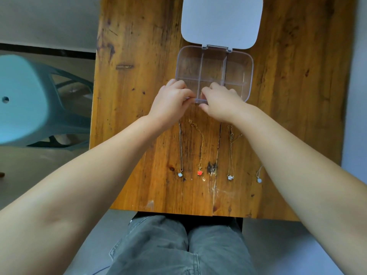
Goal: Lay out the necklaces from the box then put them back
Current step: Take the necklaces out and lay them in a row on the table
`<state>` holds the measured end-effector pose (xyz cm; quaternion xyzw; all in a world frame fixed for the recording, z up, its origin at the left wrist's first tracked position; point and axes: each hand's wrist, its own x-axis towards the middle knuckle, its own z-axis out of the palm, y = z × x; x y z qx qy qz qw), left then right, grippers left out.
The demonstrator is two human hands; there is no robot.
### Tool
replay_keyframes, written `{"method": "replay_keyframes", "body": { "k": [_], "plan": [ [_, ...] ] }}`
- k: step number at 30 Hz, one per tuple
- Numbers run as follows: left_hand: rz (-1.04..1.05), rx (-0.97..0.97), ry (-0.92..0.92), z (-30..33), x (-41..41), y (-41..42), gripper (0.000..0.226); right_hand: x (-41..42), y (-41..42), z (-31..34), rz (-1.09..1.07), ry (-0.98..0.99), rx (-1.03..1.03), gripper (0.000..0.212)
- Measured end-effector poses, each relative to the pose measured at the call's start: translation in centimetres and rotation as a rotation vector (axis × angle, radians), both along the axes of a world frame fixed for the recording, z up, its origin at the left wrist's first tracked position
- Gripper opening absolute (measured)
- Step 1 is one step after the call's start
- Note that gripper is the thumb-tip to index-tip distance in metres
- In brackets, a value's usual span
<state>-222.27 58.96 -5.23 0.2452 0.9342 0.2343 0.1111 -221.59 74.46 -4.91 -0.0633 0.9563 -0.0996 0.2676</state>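
Observation:
A clear plastic box (246, 76) with several compartments stands open on the wooden table (139, 76), its white lid (221, 20) folded back. Its compartments look empty. Both hands meet at the box's near rim. My left hand (170, 102) has its fingertips pinched together over the near-left compartment; what they hold is hidden. My right hand (220, 104) is curled beside it. Several necklaces lie in a row below the hands: a white-pendant one (180, 174), a red-heart one (200, 172), a dark one (218, 147) whose chain runs up under my right hand, and a flower one (230, 177).
Another pale pendant (259, 179) shows at the right, its chain partly hidden by my right forearm. A light blue plastic stool (29, 100) stands on the floor left of the table. My knees in grey trousers (178, 247) sit under the near table edge.

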Motion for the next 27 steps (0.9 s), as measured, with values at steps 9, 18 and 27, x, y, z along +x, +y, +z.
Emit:
{"method": "replay_keyframes", "body": {
  "k": [9,18,27],
  "plan": [
    [0.008,0.026,0.029,-0.1,0.0,0.0,0.018,0.4,0.1,0.3,-0.007,0.054,-0.024,0.026],
    [0.008,-0.077,0.014,0.2,-0.2,0.3,0.022,1.1,1.6,2.4,-0.163,0.162,-0.332,0.009],
    [-0.110,0.353,-0.398,4.9,1.2,6.8,0.019,6.0,8.0,6.9,-0.812,0.177,-1.102,0.009]
  ]
}}
